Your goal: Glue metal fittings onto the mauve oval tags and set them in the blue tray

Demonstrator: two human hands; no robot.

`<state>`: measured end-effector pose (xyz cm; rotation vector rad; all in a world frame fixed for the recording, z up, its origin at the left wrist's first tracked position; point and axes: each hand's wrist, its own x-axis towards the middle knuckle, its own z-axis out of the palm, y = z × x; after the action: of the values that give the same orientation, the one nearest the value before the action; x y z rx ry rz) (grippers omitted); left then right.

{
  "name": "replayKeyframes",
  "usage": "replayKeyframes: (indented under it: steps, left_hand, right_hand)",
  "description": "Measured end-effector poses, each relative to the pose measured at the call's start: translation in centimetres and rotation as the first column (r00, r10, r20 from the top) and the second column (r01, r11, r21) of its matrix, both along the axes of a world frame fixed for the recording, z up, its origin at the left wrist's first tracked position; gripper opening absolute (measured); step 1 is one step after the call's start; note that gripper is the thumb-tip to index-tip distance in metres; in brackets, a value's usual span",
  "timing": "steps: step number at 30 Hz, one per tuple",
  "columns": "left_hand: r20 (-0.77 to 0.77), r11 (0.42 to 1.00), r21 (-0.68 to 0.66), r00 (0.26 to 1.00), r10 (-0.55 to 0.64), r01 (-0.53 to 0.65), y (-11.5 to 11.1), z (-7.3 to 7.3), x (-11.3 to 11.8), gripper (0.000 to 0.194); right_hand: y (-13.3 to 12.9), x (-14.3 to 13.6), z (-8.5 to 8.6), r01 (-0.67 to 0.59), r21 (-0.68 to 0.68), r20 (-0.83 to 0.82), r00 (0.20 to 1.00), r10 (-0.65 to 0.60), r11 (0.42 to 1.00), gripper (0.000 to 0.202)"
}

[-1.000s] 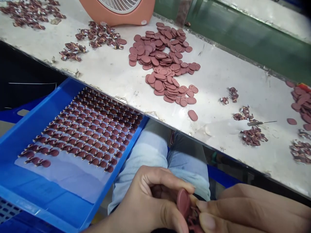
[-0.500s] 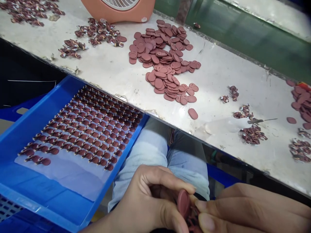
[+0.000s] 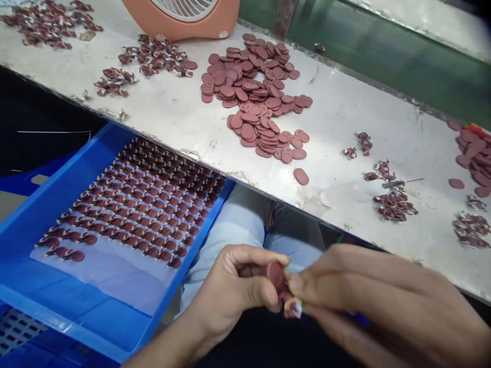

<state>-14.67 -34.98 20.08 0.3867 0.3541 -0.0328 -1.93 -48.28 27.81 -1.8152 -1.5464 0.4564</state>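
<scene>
Over my lap, my left hand (image 3: 233, 294) pinches a reddish-brown oval base (image 3: 275, 275) between thumb and fingers, the disc tilted up on edge. Against it is a small brown figurine (image 3: 292, 308) with white and tan parts, poking out below the fingers. My right hand (image 3: 356, 286) closes its thumb and fingertips on the figurine from the right; its back is slightly blurred. The exact contact between figurine and base is hidden by the fingertips. To the left, a blue tray (image 3: 82, 317) holds rows of figurines on oval bases, lying on a pale sheet.
On the white table (image 3: 172, 112) ahead lies a large pile of oval bases (image 3: 264, 92). Loose figurines (image 3: 153, 53) lie in clumps at left and right. A clear bottle with a needle tip (image 3: 353, 194) rests at right. An orange fan (image 3: 184, 25) stands at the back.
Both hands have come up and a little to the left with the base and figurine. The figurine's white part now shows below the fingers. The camera view has shifted slightly.
</scene>
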Motion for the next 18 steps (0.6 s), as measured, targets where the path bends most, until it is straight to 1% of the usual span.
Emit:
replayKeyframes:
  steps: [3, 7, 11, 15, 18]
  left_hand:
    - [-0.078, 0.997, 0.063, 0.996, 0.037, -0.032, 0.1, -1.0, 0.4, 0.03]
    - [-0.159, 0.997, 0.061, 0.986, 0.055, -0.046, 0.2, -1.7, 0.7, 0.031]
    - [-0.193, 0.998, 0.047, 0.979, 0.059, -0.051, 0.1, -1.8, 0.8, 0.03]
    - [-0.195, 0.998, 0.044, 0.979, 0.059, -0.051, 0.1, -1.5, 0.9, 0.027]
    - [-0.2, 0.997, 0.055, 0.978, 0.061, -0.051, 0.1, -1.4, 1.0, 0.029]
  right_hand:
    - [1.0, 1.0, -0.3, -0.006, -0.03, -0.156, 0.988, 0.001, 1.0, 0.019]
    - [1.6, 1.8, -1.0, 0.038, -0.043, -0.199, 0.979, -0.046, 0.998, 0.016]
    - [1.7, 2.0, -1.6, 0.061, -0.064, -0.202, 0.977, -0.073, 0.996, 0.012]
    - [1.5, 2.0, -1.6, 0.086, -0.075, -0.212, 0.972, -0.1, 0.994, 0.016]
    - [1.5, 1.9, -1.4, 0.096, -0.081, -0.208, 0.972, -0.111, 0.992, 0.017]
